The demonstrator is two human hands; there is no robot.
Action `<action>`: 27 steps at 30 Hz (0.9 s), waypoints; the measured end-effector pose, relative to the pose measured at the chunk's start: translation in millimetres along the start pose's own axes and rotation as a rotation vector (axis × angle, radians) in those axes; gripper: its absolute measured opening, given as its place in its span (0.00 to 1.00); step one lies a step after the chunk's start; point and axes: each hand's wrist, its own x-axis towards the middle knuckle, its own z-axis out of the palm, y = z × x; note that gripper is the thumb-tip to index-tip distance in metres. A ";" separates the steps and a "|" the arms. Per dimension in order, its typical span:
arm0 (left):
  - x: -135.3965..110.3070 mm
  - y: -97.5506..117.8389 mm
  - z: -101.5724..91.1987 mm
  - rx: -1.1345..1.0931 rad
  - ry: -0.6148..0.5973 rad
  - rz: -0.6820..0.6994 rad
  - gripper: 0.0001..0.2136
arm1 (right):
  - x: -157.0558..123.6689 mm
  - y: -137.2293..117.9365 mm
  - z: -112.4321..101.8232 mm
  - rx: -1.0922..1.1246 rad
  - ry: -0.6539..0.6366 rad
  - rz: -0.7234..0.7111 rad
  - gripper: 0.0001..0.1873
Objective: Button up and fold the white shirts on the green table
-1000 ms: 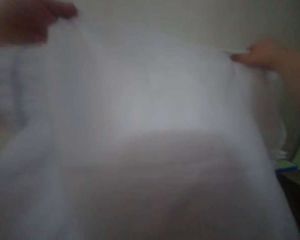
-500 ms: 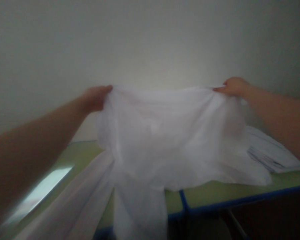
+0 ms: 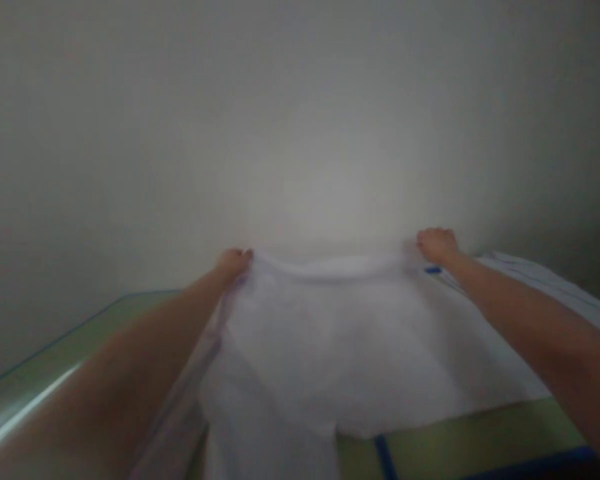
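Note:
A white shirt (image 3: 320,340), thin and loose, is stretched between my two hands over the table. Its far edge sags slightly in the middle. My left hand (image 3: 234,263) is closed on the upper left corner of the cloth. On the other side, my right hand (image 3: 437,245) pinches the upper right corner, its fingertips blurred. Part of the shirt hangs toward me at the lower left, partly behind my left forearm, and its lower right part spreads beneath my right forearm.
The green tabletop (image 3: 440,433) has blue edges and a blue seam, and it meets a plain grey wall (image 3: 300,120) at the back. White striped cloth (image 3: 545,277) lies at the right, partly behind my right arm. A bright reflection crosses the table at left.
Both hands have moved lower in the view and farther away, drawing the shirt out over the table. The cloth hangs less and lies flatter. The camera view has shifted too.

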 end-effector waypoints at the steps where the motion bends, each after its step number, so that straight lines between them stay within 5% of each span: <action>1: -1.2 1.8 3.7 0.035 0.045 -0.004 0.22 | -3.4 -3.1 2.5 0.001 -0.027 -0.034 0.18; 5: -39.5 14.8 10.8 0.185 0.183 0.252 0.28 | -46.1 -18.5 9.6 0.145 -0.076 -0.254 0.21; 9: -131.1 25.7 9.4 0.179 -0.324 0.768 0.29 | -139.3 -28.1 17.9 0.443 -0.096 -0.567 0.28; 12: -201.6 27.5 5.5 0.209 -0.593 0.939 0.38 | -205.7 -22.5 21.7 0.526 -0.148 -0.610 0.35; 15: -250.8 28.1 -1.2 0.210 -0.725 0.946 0.36 | -244.7 -9.3 17.2 0.517 -0.278 -0.602 0.37; 20: -298.9 28.6 -18.4 0.170 -0.791 0.863 0.37 | -283.1 10.1 -8.2 0.524 -0.351 -0.586 0.38; 24: -318.6 25.4 -28.7 0.142 -0.830 0.814 0.38 | -307.3 18.4 -24.9 0.555 -0.369 -0.549 0.37; 27: -307.8 26.4 -31.7 0.120 -0.809 0.809 0.38 | -299.6 22.7 -27.8 0.532 -0.390 -0.561 0.36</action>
